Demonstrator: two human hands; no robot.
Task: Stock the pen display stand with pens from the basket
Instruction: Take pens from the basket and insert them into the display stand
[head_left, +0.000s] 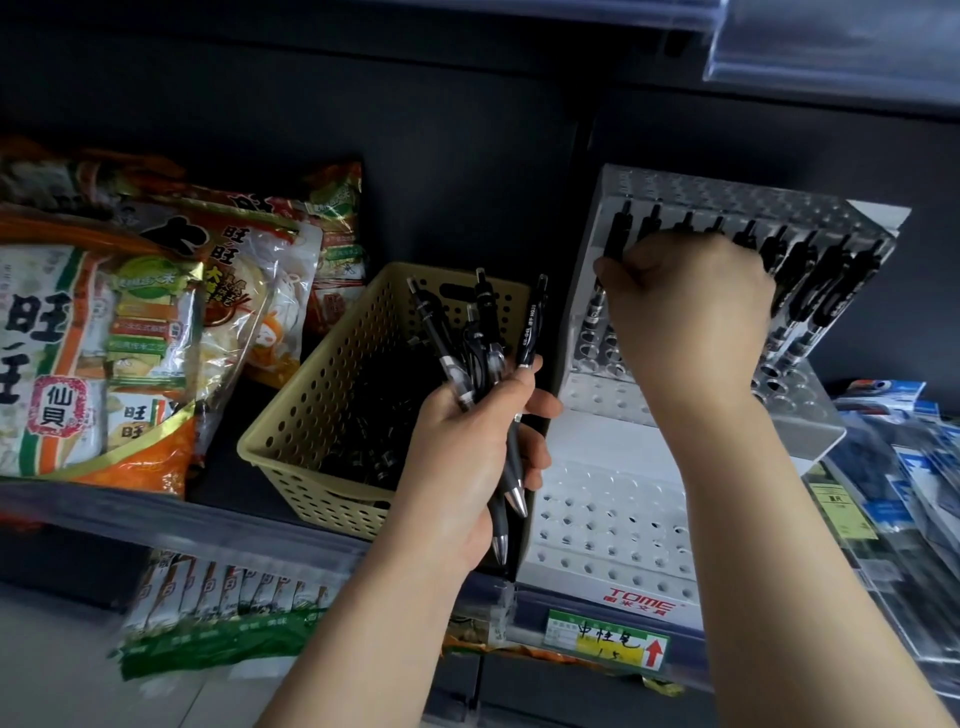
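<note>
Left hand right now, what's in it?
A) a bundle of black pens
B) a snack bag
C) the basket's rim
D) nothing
A: the left hand grips a bundle of black pens above the basket; the right hand holds one pen at the pen display stand.

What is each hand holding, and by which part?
The left hand grips a bunch of black pens around their lower barrels, tips down. The right hand pinches one pen by its middle at the display stand.

One basket (291, 441), one display stand (613, 499), about four held pens (530, 332), nine racked pens (831, 280) in the top row.
</note>
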